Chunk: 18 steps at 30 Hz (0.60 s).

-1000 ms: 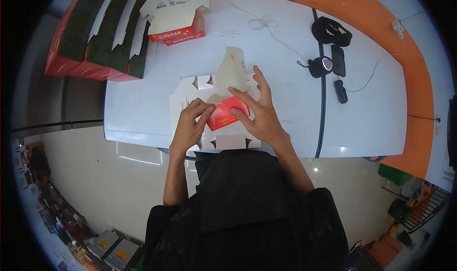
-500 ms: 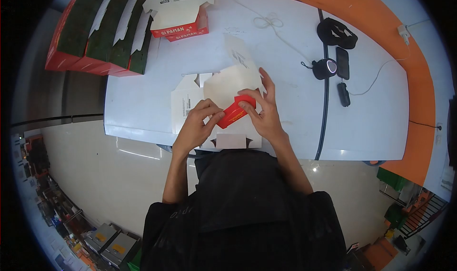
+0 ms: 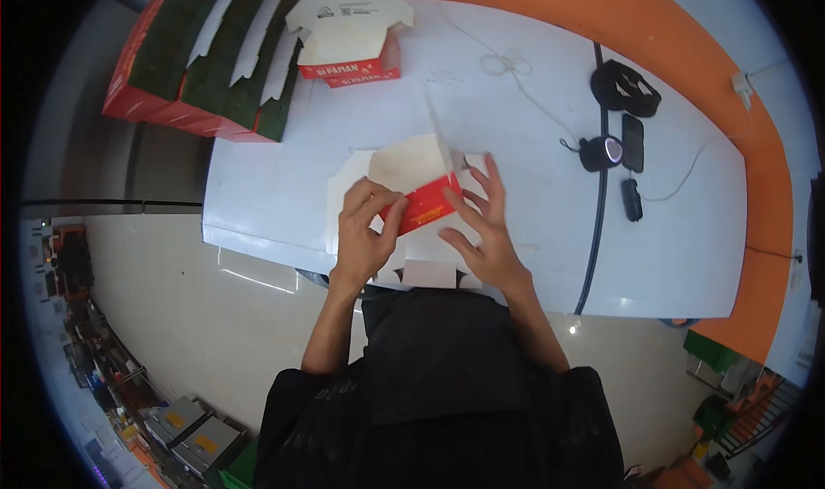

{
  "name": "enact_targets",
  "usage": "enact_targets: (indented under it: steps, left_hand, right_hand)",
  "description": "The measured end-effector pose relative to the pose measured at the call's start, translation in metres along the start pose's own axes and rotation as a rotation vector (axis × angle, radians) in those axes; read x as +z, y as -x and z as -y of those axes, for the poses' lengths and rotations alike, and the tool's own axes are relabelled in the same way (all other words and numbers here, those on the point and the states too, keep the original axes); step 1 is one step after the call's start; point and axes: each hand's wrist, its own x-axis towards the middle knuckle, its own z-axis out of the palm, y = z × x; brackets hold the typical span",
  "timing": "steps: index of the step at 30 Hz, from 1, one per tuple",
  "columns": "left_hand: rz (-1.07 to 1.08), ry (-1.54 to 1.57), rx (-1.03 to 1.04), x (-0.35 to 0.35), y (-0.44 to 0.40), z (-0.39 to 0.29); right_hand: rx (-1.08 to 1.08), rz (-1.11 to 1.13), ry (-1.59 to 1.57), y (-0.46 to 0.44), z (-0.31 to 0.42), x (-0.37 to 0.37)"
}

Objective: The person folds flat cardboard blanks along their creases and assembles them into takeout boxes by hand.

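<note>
Red-and-white cardboard box [image 3: 430,216], partly folded, sits above flat pale cardboard blanks [image 3: 344,204] on the white bench [image 3: 533,158]; the left hand [image 3: 365,235] pinches its left end between thumb and fingers, while the right hand [image 3: 496,244] is spread, fingertips by the right corner. Light, even pressure along the crease should keep the thin board unbent. The blanks crowd beneath and could snag an edge; red printed boxes [image 3: 348,70] and a black phone [image 3: 633,141] lie well apart.
</note>
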Motion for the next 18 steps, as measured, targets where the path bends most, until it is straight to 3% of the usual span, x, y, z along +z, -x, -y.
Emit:
enact_targets:
  steps: [2,5,8,10,13,18]
  left_hand:
    - [-0.157,-0.082,0.066,-0.008,-0.018,-0.002]
    - [-0.322,-0.23,0.192,-0.018,-0.076,-0.003]
    - [-0.412,-0.413,0.256,-0.012,-0.149,0.023]
    - [-0.235,-0.547,0.093,-0.007,-0.193,0.034]
    - [-0.302,-0.694,0.135,0.021,-0.224,0.083]
    - [-0.043,-0.325,0.255,0.022,-0.14,0.097]
  right_hand:
    - [-0.083,-0.132,-0.033,0.003,0.005,-0.007]
    - [0.061,-0.22,-0.168,0.009,-0.008,-0.011]
    - [0.192,-0.213,-0.101,0.016,-0.014,-0.015]
    - [0.244,-0.129,-0.013,0.025,-0.02,-0.016]
    - [0.317,-0.013,0.086,0.042,-0.023,-0.015]
    - [0.441,0.039,0.252,0.081,-0.043,-0.007]
